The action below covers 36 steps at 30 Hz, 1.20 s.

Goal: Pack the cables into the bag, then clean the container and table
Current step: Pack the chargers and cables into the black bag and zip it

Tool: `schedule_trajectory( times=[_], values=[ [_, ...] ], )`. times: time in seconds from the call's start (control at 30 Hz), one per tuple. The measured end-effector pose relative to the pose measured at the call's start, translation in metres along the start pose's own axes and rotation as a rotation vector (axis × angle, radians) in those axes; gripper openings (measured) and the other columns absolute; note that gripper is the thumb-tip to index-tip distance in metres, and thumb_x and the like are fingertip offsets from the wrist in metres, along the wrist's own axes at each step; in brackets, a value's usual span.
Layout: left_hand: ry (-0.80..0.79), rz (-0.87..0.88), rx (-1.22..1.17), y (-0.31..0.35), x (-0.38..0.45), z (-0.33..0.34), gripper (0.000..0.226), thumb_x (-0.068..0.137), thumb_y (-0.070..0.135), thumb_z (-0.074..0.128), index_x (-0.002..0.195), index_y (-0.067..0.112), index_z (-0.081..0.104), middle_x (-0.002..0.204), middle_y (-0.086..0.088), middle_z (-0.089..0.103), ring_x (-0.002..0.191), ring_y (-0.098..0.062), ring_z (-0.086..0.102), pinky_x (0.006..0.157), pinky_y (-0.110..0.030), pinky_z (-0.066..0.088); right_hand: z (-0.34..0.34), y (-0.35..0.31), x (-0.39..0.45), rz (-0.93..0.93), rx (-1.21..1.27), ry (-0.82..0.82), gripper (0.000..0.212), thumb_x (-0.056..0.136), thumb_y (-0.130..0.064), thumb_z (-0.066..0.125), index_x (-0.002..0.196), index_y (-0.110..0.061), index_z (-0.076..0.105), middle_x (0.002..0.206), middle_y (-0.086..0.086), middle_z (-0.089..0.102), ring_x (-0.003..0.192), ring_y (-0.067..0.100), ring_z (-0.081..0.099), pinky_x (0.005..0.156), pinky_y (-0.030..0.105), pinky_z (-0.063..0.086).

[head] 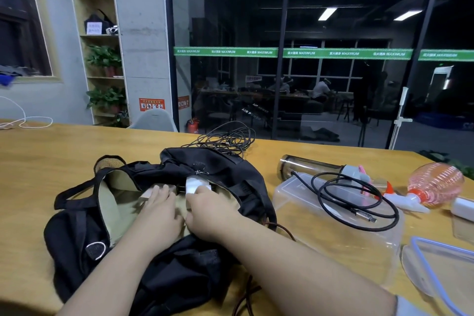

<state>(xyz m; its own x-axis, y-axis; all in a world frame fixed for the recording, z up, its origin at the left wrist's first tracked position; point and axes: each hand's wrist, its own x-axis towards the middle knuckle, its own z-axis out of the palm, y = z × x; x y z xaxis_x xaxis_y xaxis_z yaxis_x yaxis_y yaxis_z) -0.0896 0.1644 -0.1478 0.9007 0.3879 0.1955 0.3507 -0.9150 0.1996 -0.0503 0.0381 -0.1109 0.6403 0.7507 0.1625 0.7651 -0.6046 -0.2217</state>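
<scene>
The table (51, 161) is lying under everything, wooden and wide. The bag (225, 174), black with a tan lining, is sitting open at the middle of it; all places below are given from the bag. The container (341, 236), clear plastic, is standing just right of the bag, with a black cable (359, 202) lying coiled on top of it. Its lid (441, 272), blue-rimmed, is lying farther right. A spray bottle (433, 185), pink, is lying on its side well to the right, and a flask (307, 167) is lying right of the bag, behind the container. A bundle of thin cables (228, 138) is resting just behind the bag. The left hand (159, 210) is reaching into the bag's mouth, fingers straight and pressing flat on the lining. The right hand (207, 210) is beside it inside the opening, pinching a white charger (195, 185).
</scene>
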Motion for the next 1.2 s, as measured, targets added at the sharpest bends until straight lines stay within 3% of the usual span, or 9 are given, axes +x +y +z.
schedule_trajectory(
  times=[0.1, 0.27, 0.37, 0.47, 0.63, 0.77, 0.97, 1.13, 1.2],
  values=[
    [0.052, -0.001, -0.028, 0.008, -0.005, -0.007, 0.055, 0.095, 0.02, 0.034, 0.147, 0.015, 0.019, 0.157, 0.001, 0.008, 0.145, -0.016, -0.002, 0.116, -0.039, 0.002, -0.004, -0.001, -0.005, 0.017, -0.005, -0.033, 0.033, 0.097, -0.02, 0.038, 0.124, -0.006, 0.051, 0.126, 0.014, 0.049, 0.115, 0.032, 0.048, 0.073, 0.028, 0.027],
    [0.174, 0.036, -0.181, 0.016, -0.014, -0.018, 0.05, 0.094, 0.017, 0.035, 0.142, 0.028, 0.035, 0.145, 0.007, 0.041, 0.141, -0.002, 0.017, 0.116, -0.035, -0.006, -0.013, 0.002, -0.012, 0.006, 0.106, 0.002, 0.019, 0.093, -0.018, 0.043, 0.1, -0.009, 0.058, 0.111, 0.015, 0.058, 0.112, 0.034, 0.051, 0.08, 0.033, 0.04],
    [0.224, 0.04, -0.263, 0.023, -0.018, -0.024, 0.042, 0.092, 0.018, 0.04, 0.131, 0.031, 0.05, 0.126, 0.01, 0.06, 0.126, -0.006, 0.045, 0.117, -0.036, 0.0, -0.021, 0.008, -0.024, 0.015, 0.151, 0.023, 0.043, 0.093, -0.017, 0.043, 0.135, -0.009, 0.046, 0.137, 0.013, 0.049, 0.128, 0.03, 0.043, 0.103, 0.038, 0.038],
    [0.277, 0.033, -0.358, 0.039, -0.025, -0.034, 0.032, 0.09, 0.02, 0.045, 0.114, 0.033, 0.061, 0.106, 0.01, 0.069, 0.11, -0.015, 0.057, 0.117, -0.039, 0.011, -0.031, 0.014, -0.04, 0.019, 0.22, 0.113, 0.045, 0.092, -0.013, 0.042, 0.137, -0.011, 0.045, 0.138, 0.011, 0.047, 0.127, 0.026, 0.044, 0.103, 0.035, 0.039],
    [0.354, 0.069, -0.516, 0.079, -0.047, -0.05, 0.025, 0.087, 0.021, 0.051, 0.098, 0.037, 0.066, 0.09, 0.014, 0.07, 0.095, -0.016, 0.061, 0.103, -0.043, 0.038, -0.052, 0.024, -0.079, -0.025, 0.368, 0.306, 0.039, 0.091, -0.01, 0.042, 0.126, -0.021, 0.055, 0.123, -0.001, 0.058, 0.115, 0.014, 0.049, 0.086, 0.019, 0.036],
    [0.44, 0.176, -0.563, 0.112, -0.067, -0.051, 0.021, 0.086, 0.021, 0.055, 0.096, 0.037, 0.066, 0.077, 0.018, 0.064, 0.089, -0.015, 0.058, 0.075, -0.031, 0.043, -0.062, 0.037, -0.111, -0.001, 0.432, 0.459, 0.039, 0.093, -0.015, 0.044, 0.131, -0.024, 0.051, 0.129, -0.008, 0.056, 0.119, 0.004, 0.048, 0.095, 0.013, 0.035],
    [0.44, 0.363, -0.713, 0.162, -0.089, -0.045, 0.026, 0.082, 0.034, 0.046, 0.104, 0.034, 0.06, 0.087, 0.017, 0.067, 0.09, -0.012, 0.061, 0.081, -0.04, 0.049, -0.074, 0.064, -0.15, 0.041, 0.487, 0.641, 0.033, 0.094, -0.017, 0.05, 0.126, -0.021, 0.054, 0.119, -0.012, 0.059, 0.111, -0.001, 0.053, 0.097, 0.019, 0.042],
    [0.447, 0.495, -0.797, 0.2, -0.103, -0.041, 0.022, 0.085, 0.023, 0.052, 0.104, 0.032, 0.059, 0.091, 0.02, 0.064, 0.092, 0.0, 0.058, 0.082, -0.022, 0.047, -0.08, 0.088, -0.18, 0.0, 0.474, 0.831, 0.025, 0.087, -0.009, 0.054, 0.099, -0.026, 0.069, 0.091, -0.023, 0.065, 0.095, -0.004, 0.059, 0.08, 0.014, 0.048],
    [0.419, 0.546, -0.798, 0.215, -0.108, -0.039, 0.021, 0.083, 0.028, 0.049, 0.102, 0.032, 0.058, 0.092, 0.023, 0.062, 0.095, 0.001, 0.056, 0.085, -0.024, 0.045, -0.082, 0.099, -0.193, -0.007, 0.514, 0.888, 0.029, 0.084, -0.005, 0.054, 0.094, -0.027, 0.069, 0.09, -0.02, 0.068, 0.093, -0.002, 0.062, 0.076, 0.012, 0.048]
  ],
)
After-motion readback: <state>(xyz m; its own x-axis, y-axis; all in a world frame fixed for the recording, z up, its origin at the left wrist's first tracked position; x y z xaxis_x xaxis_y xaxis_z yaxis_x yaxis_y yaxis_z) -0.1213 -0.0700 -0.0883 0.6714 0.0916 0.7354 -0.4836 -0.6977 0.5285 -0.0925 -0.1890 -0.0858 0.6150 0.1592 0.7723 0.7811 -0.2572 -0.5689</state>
